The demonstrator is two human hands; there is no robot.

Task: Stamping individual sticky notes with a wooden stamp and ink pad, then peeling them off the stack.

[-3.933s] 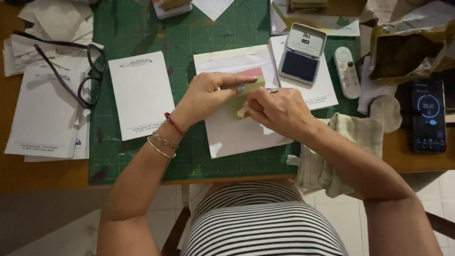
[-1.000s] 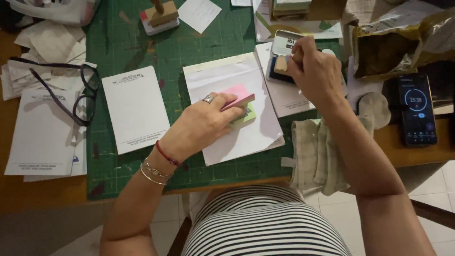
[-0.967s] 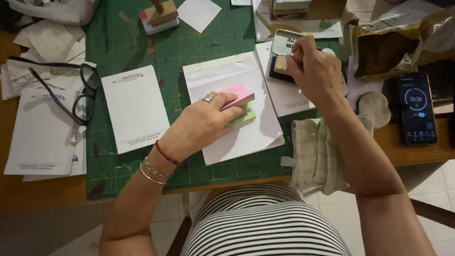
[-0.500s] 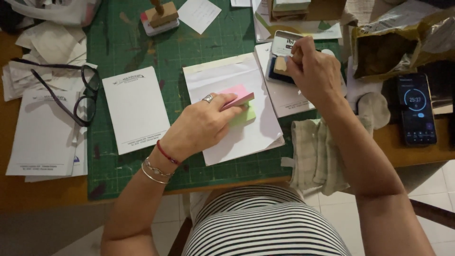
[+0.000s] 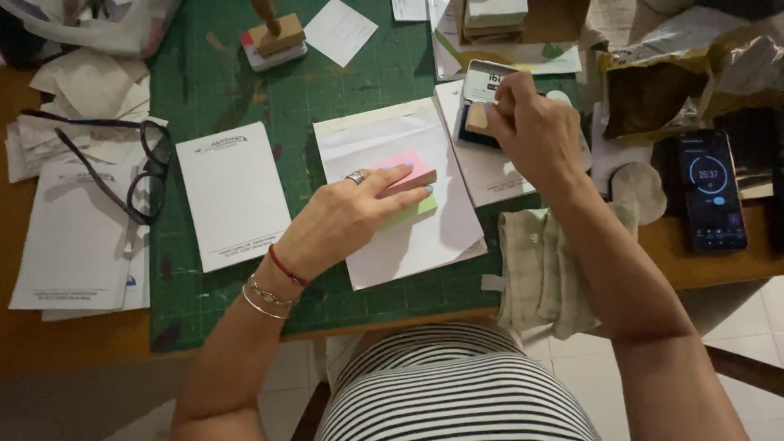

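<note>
Little has been moved since earlier: a stamp [image 5: 478, 118] is pinched by the right hand [image 5: 535, 131] over the ink pad [image 5: 482, 102]; sticky notes [image 5: 408, 175] are pressed flat under the left hand [image 5: 347, 220].

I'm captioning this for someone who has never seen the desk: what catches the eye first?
The two hands at the centre of the green cutting mat: the left hand lies flat on a pink and green sticky-note pad atop white paper, while the right hand presses a small stamp into an open ink pad tin. A lit phone glows at the right edge.
</note>
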